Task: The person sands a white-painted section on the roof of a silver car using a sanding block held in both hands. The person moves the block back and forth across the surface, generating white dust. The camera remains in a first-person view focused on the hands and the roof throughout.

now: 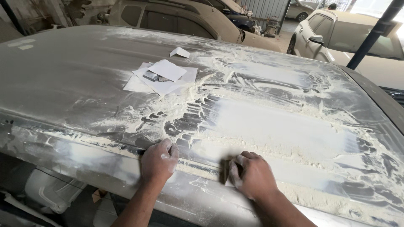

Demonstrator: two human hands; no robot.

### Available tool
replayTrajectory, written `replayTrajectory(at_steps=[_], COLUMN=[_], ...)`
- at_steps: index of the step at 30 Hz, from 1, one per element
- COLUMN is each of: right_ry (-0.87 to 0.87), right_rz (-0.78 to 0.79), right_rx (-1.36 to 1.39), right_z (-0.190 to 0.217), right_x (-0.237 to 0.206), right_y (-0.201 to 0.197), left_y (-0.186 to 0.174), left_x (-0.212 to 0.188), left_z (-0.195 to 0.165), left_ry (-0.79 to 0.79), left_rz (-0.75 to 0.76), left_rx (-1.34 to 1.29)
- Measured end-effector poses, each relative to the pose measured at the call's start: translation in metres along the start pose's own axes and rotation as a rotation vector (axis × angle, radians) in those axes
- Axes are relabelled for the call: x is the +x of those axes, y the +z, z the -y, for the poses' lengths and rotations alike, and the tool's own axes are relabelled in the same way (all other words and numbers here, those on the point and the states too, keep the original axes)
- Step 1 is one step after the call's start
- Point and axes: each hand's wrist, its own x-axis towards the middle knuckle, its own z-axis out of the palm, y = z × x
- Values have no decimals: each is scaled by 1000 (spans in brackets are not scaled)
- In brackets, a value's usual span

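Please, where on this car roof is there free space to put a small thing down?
The left part of the car roof is free, left of the paper sheets. The far right edge past the white dust is free too. It is crowded near the edge: left hand, right hand and thick dust.

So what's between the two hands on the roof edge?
In the head view, only a dusty strip of roof with a dark groove lies between the left hand and right hand; no tool there.

One head-worn view only; it looks down and forward across the dusty car roof (pixel 252 126); near edge close, parked cars (pixel 336 33) far behind.
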Motion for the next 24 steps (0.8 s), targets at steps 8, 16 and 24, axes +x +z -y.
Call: replayTrajectory(at_steps=[8, 16, 24], right_ry=[252, 408, 145], right_rz=[240, 366, 98], right_rx=[180, 46, 32], right_z=[-14, -48, -57], right_x=[-19, -17, -50], right_y=[-20, -19, -47], left_y=[2, 0, 0], left_x=[-2, -1, -2], left_z=[1, -3, -3], left_ry=[-7, -32, -53], left_rz=[31, 59, 55], left_rx=[33, 102, 83])
